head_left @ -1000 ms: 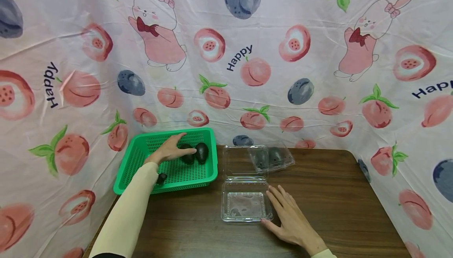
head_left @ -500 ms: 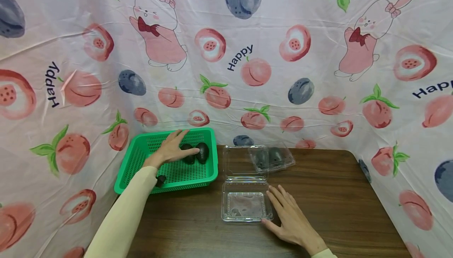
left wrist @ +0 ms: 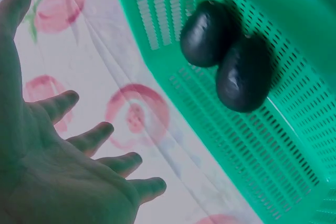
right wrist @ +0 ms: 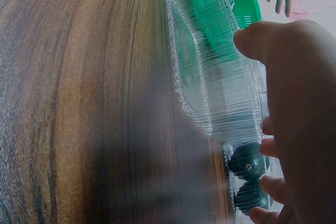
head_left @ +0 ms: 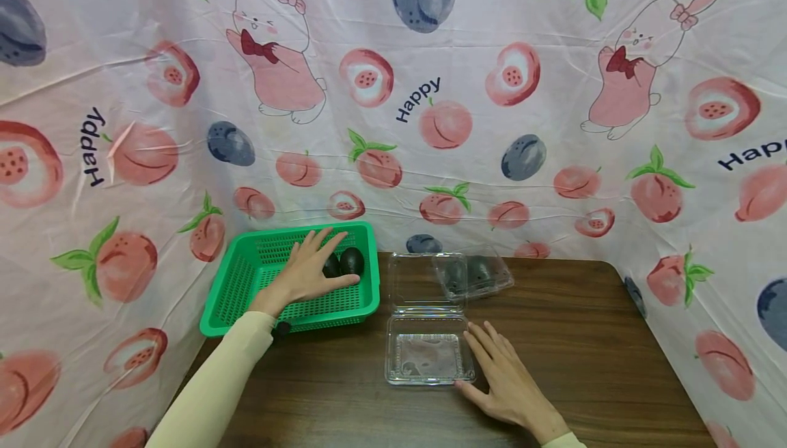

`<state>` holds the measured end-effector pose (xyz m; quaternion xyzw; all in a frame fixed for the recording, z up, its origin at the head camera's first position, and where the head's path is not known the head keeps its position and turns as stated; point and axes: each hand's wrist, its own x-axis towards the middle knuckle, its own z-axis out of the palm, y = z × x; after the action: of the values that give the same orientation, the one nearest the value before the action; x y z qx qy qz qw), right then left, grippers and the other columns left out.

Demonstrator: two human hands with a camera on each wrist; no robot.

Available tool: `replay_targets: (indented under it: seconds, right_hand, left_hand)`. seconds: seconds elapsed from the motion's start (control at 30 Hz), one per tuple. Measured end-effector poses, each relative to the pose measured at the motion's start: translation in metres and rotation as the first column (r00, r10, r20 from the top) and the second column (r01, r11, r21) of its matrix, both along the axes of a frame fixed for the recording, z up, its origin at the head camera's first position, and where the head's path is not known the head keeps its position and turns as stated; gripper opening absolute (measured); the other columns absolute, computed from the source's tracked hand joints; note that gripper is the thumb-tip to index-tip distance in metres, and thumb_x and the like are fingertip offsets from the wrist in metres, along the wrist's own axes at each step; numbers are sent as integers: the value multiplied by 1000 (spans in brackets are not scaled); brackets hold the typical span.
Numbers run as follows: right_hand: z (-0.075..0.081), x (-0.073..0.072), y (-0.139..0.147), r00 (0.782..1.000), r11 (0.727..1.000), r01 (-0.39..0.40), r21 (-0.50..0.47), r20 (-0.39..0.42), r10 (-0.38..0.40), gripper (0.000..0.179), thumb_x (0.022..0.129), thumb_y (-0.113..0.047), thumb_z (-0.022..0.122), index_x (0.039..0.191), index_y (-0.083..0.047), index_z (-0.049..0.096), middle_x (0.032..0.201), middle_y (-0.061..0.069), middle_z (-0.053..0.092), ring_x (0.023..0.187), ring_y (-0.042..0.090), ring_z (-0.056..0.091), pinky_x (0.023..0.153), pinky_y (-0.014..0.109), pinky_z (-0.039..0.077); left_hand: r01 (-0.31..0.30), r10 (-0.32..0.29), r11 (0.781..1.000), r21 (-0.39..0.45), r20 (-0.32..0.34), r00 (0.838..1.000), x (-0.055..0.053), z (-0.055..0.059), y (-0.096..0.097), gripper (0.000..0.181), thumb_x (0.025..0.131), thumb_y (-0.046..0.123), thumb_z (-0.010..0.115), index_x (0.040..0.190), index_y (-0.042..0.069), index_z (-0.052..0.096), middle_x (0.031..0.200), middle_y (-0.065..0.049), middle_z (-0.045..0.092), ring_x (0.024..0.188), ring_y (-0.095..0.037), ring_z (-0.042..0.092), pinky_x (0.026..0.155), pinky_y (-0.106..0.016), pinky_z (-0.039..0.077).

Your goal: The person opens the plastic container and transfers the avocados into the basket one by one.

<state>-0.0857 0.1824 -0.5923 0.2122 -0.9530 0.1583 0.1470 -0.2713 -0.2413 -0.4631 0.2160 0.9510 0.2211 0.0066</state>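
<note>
The right hand (head_left: 507, 383) is resting, fingers straight, against the open clear box (head_left: 427, 359). The left hand (head_left: 310, 274) is spreading over the green basket (head_left: 246, 281), partly hiding two dark fruits (left wrist: 244, 74) inside. Beyond, a second clear box (head_left: 499, 280) is dimly showing dark contents. "Happy" is repeating across the cloth (head_left: 467, 45), the rightmost running out of view.

The person's bare left hand (head_left: 307, 274) has shifted rightward over the green perforated plastic basket (head_left: 240, 281), its fingers spreading wider. Seen from the head, it now hides more of the left dark oval fruit (head_left: 332, 267); its thumb, previously across the right dark oval fruit (head_left: 352, 260), lies lower.
</note>
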Motion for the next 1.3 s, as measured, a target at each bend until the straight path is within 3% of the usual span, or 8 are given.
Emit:
replay_targets:
  seconds: [0.33,0.5,0.7,0.9,1.3]
  right_hand:
    - [-3,0,1,1000,1000,1,1,-23,-1,89,98,-54,84,165,-2,56,173,18,54,161,50,49,121,72,50]
    - [-3,-1,2,1000,1000,-3,-1,-29,3,90,98,-54,84,165,-2,55,173,17,54,161,50,49,121,72,51]
    - [-3,-2,3,999,1000,-5,3,-33,5,89,98,-54,84,165,-2,56,173,18,54,160,50,49,121,71,50]
    - [-1,-3,4,1000,1000,-8,-3,-19,8,90,98,-54,83,166,-2,54,174,18,53,161,50,48,121,73,50]
    - [-2,-6,6,998,1000,-8,25,-60,9,91,95,-54,86,164,-2,56,173,19,55,160,49,50,121,70,51]
  left_hand:
    - [104,-104,995,-10,-145,984,39,-6,25,103,95,62,85,178,22,39,187,-19,28,174,-57,16,134,-87,14]
    - [140,-141,990,-18,-182,973,58,-12,39,104,93,65,86,177,23,41,186,-17,32,174,-55,20,133,-87,18]
    - [169,-173,985,-39,-193,966,79,-19,54,105,92,69,85,178,28,39,187,-12,30,175,-51,22,134,-84,21]
    - [219,-224,975,-45,-212,951,100,-26,67,104,92,68,86,177,26,41,187,-12,33,173,-51,29,132,-82,29]
    - [288,-283,958,1,-186,941,127,-49,83,104,92,67,87,176,24,42,184,-14,38,170,-50,36,132,-77,36]
